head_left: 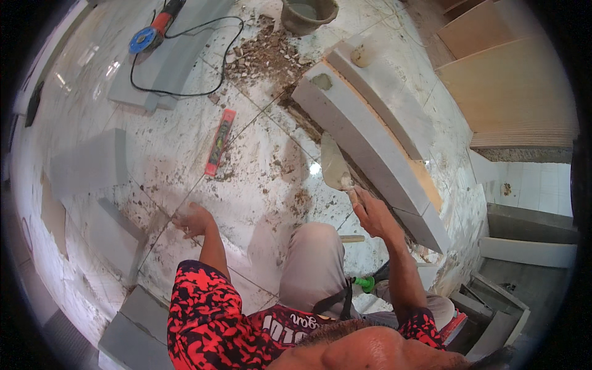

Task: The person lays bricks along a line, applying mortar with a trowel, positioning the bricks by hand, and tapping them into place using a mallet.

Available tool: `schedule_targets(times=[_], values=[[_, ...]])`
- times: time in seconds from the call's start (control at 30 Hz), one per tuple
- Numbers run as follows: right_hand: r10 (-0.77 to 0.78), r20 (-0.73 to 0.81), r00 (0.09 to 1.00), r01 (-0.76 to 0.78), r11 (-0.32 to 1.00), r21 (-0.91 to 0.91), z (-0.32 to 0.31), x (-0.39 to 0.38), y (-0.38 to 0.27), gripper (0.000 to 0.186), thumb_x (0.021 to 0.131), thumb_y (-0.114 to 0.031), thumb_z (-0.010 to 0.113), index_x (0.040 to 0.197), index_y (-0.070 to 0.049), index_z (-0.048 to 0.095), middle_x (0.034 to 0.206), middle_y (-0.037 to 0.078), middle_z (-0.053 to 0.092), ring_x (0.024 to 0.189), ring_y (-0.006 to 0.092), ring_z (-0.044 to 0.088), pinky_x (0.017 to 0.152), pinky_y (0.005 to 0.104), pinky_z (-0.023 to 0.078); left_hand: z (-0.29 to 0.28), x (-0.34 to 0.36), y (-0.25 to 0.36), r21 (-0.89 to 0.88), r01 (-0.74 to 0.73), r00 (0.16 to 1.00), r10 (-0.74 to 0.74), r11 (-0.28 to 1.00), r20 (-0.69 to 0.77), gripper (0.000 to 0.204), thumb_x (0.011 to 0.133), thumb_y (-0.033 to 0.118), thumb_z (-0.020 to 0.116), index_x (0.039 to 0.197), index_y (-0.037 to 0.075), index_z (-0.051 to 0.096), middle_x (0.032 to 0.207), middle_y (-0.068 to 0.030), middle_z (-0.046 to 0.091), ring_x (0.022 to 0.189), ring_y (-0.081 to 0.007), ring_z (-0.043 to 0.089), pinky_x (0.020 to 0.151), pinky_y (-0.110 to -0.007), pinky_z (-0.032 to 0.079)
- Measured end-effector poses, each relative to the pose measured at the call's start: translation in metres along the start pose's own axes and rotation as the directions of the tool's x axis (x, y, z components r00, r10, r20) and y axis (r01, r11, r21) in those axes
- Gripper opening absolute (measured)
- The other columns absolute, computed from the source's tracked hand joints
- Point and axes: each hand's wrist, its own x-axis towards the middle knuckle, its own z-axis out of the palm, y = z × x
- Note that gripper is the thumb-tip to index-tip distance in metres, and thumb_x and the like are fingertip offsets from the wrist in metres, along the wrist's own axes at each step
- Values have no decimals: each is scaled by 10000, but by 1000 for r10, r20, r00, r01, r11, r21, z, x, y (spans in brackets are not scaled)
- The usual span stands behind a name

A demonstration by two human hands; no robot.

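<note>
My right hand [374, 213] is closed around the handle of a pointed trowel [333, 164]. The trowel's flat blade lies along the edge of a long row of pale grey blocks [370, 145], over a narrow gap with mortar and dirt. My left hand [193, 221] holds nothing; its fingers are apart, low over the dusty white tiles. Beyond that hand, a red spirit level [220, 143] rests on the floor. On the near end of the block row sits a patch of grey mortar [321, 81].
An angle grinder [151, 36] with a looping black cord lies on grey blocks at the upper left. Rubble [265, 54] is heaped beside a mortar bucket [308, 15]. Loose blocks [92, 161] stand at left, wooden boards [518, 86] at right. A small stick [352, 238] lies by my knee.
</note>
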Motion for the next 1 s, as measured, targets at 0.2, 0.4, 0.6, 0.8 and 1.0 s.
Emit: schedule_targets(times=[0.2, 0.4, 0.6, 0.8, 1.0], values=[[-86, -169, 982, 81, 996, -38, 95, 65, 30, 436, 911, -282, 482, 1234, 11, 493, 1019, 300, 610, 948, 457, 588, 826, 485, 462, -22, -11, 9, -129, -2, 1000, -2, 992, -30, 869, 859, 578, 454, 1430, -38, 230, 1470, -143, 285, 1387, -317, 250, 1061, -651, 138], [110, 244, 964, -211, 874, 439, 124, 149, -26, 495, 897, -342, 493, 1224, 29, 493, 1049, 278, 618, 987, 399, 597, 844, 428, 459, 3, 11, -11, -3, 22, 1000, -22, 1000, -9, 851, 868, 579, 436, 1426, -33, 240, 1493, -138, 250, 1384, -320, 251, 1058, -646, 154], [-4, 129, 992, -50, 908, 415, 144, 230, 3, 463, 873, -303, 537, 1198, 26, 530, 856, 146, 626, 632, 229, 609, 574, 379, 477, -13, -6, 6, -23, -13, 1000, 14, 1000, 7, 785, 878, 582, 431, 1433, 49, 273, 1508, -115, 217, 1392, -314, 233, 1050, -651, 173], [94, -5, 996, -86, 927, 364, 127, 239, -12, 433, 876, -288, 526, 1159, 38, 554, 961, 267, 637, 858, 428, 617, 776, 489, 463, -22, -8, 9, -75, 0, 1000, 0, 997, 3, 726, 889, 587, 417, 1418, 102, 299, 1493, -102, 229, 1400, -312, 210, 1052, -659, 163], [65, -150, 986, -60, 997, 41, 156, 213, -13, 456, 879, -238, 511, 1245, 30, 475, 1013, 294, 610, 946, 441, 593, 838, 497, 456, -13, -2, 4, -34, 11, 1000, -12, 999, -7, 722, 880, 574, 443, 1426, 132, 275, 1489, -106, 237, 1392, -320, 226, 1040, -669, 172]])
